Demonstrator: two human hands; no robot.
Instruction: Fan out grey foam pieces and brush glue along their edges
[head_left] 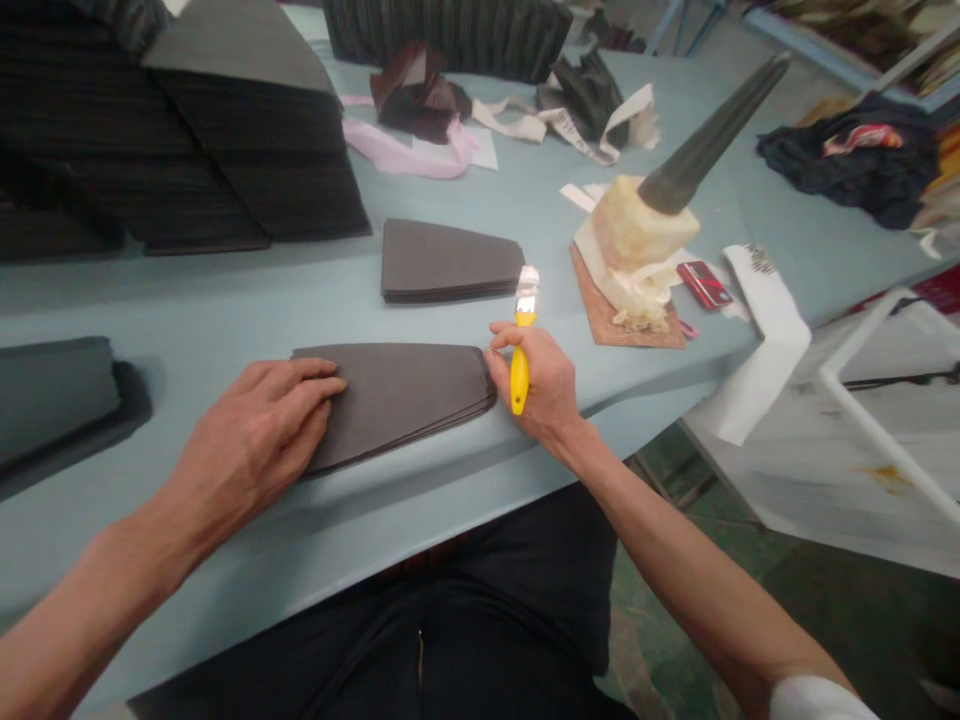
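A stack of dark grey wedge-shaped fabric pieces (409,392) lies near the front edge of the pale blue table (480,230). My left hand (259,435) rests flat on its left end, fingers stretched out. My right hand (540,385) is closed round the yellow handle of a small brush (522,335), whose pale bristles point away from me, and its fingers touch the right end of the stack.
A second grey stack (446,262) lies farther back. A block of yellowish paste (637,245) with a dark cone stuck in it sits on a brown board at right. Tall dark piles (187,130) fill the far left. A white stool frame (877,400) stands beyond the table's right edge.
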